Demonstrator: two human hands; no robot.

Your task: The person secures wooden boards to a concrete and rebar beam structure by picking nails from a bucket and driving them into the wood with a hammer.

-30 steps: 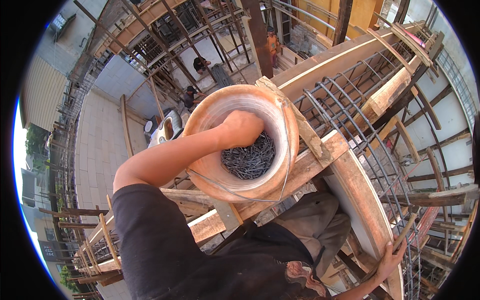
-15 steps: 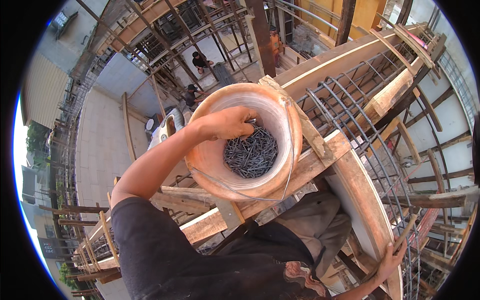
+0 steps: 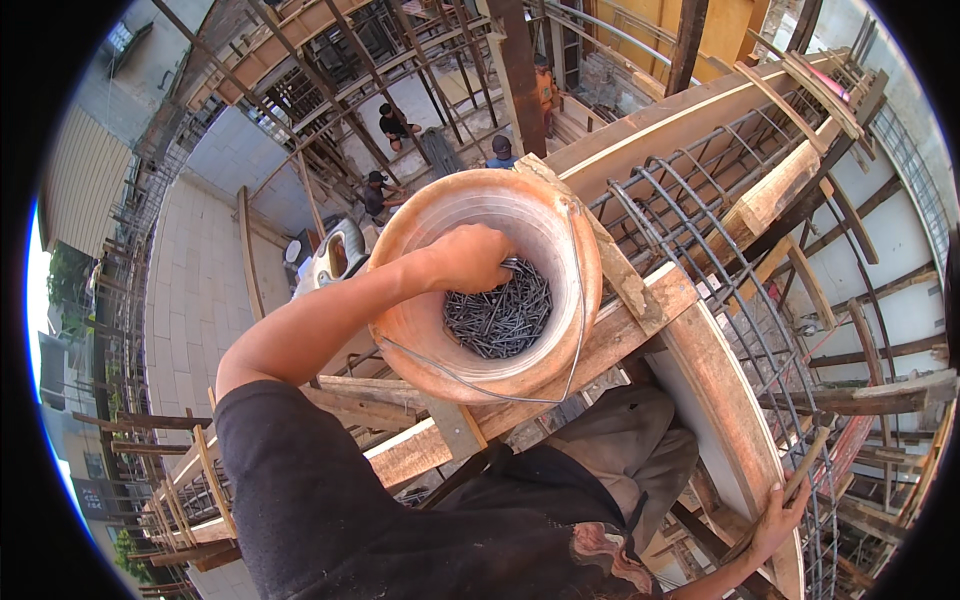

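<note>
A wide-rimmed orange bucket (image 3: pixel 420 365) with a thin wire handle sits on the timber, and a heap of grey nails (image 3: pixel 497 320) covers its bottom. My left hand (image 3: pixel 472 258) reaches down inside it, fingers curled closed at the upper edge of the nails; the fingertips are hidden. At the lower right, my right hand (image 3: pixel 776 522) rests against the edge of a long formwork board (image 3: pixel 722 410). Its fingers are wrapped round a slim wooden handle (image 3: pixel 808 462) that slants up past the board; whatever is at its lower end cannot be seen.
A rebar cage (image 3: pixel 690 210) runs beside the formwork on the right. Touching the bucket's right side is a short plank (image 3: pixel 610 260). A handsaw (image 3: pixel 335 258) lies behind the bucket at left. Several people, among them a crouching person (image 3: pixel 395 127), are on the level below, amid wooden props.
My left hand has turned over, its knuckles now up, with the fingers lower toward the nails. A person in a cap has come into sight behind the bucket. My right hand stays put.
</note>
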